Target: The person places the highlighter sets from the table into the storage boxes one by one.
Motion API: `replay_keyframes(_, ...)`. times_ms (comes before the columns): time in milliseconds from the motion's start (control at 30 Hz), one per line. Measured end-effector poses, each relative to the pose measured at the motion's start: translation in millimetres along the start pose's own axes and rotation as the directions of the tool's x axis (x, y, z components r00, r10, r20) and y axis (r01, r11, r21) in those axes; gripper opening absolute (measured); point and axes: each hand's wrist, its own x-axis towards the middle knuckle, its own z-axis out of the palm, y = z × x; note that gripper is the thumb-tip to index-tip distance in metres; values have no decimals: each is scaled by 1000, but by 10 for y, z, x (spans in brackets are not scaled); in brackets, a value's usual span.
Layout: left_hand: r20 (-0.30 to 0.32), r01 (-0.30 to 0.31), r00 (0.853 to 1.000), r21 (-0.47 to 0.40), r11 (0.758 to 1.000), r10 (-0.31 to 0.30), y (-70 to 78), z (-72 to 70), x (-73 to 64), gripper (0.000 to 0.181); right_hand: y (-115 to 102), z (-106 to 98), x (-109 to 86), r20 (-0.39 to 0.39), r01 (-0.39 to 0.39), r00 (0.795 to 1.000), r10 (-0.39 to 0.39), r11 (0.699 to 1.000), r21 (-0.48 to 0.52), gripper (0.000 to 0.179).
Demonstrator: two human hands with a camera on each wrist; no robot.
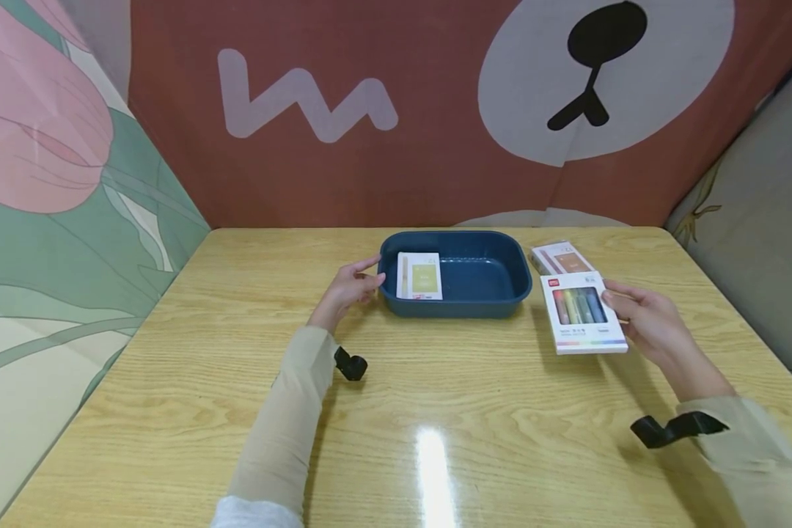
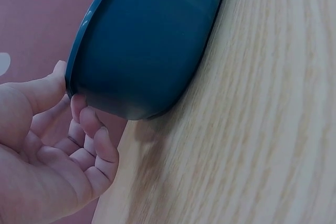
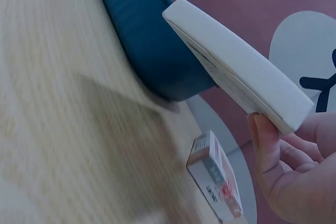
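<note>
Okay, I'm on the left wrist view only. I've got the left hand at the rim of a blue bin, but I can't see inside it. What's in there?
Observer: One small white box with a yellow-green panel sits at the left end of the blue bin.

Operator: Got it. And what's the right hand up to?

Observer: It holds a windowed box showing a row of coloured sticks, raised above the table.

Operator: Are there any more boxes out there?

Observer: Yes, a third box lies on the table just past the bin's right end.
</note>
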Motion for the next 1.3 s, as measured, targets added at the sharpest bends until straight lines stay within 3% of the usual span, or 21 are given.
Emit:
replay_keyframes(167, -3, 6, 1000, 0, 1000, -6, -11, 6, 38, 45, -91, 142, -14, -14, 23, 1000, -22, 990, 136, 29)
replay_keyframes(267, -1, -4, 1000, 3, 1000, 4, -14, 9, 41, 46, -139, 214, -20, -11, 10, 1000, -8, 978, 208, 20)
replay_keyframes(433, -6, -17, 1000, -3, 1000, 17, -20, 14, 37, 46, -164, 280, 38, -55, -28, 998, 40, 978, 206, 61)
replay_keyframes(533, -11, -18, 1000, -8, 1000, 18, -26, 16, 35, 46, -190, 328, 61, -48, -25, 998, 36, 977, 210, 70)
replay_keyframes(600, -11, -17, 1000, -7, 1000, 17, -29, 16, 39, 46, -220, 361, 61, -15, -18, 1000, 22, 969, 248, 63)
replay_keyframes(767, -7, -11, 1000, 1, 1000, 11, -29, 11, 51, 46, -262, 433, 89, 8, 0, 1000, -3, 942, 335, 20)
replay_keyframes(967, -10, 6, 1000, -4, 1000, -6, -9, 18, 44, 47, -278, 517, 150, 39, 32, 998, -52, 912, 410, 21)
replay_keyframes(1300, -13, 11, 1000, -6, 1000, -11, -14, 25, 47, 46, -284, 694, 249, -26, 79, 997, -76, 896, 436, 20)
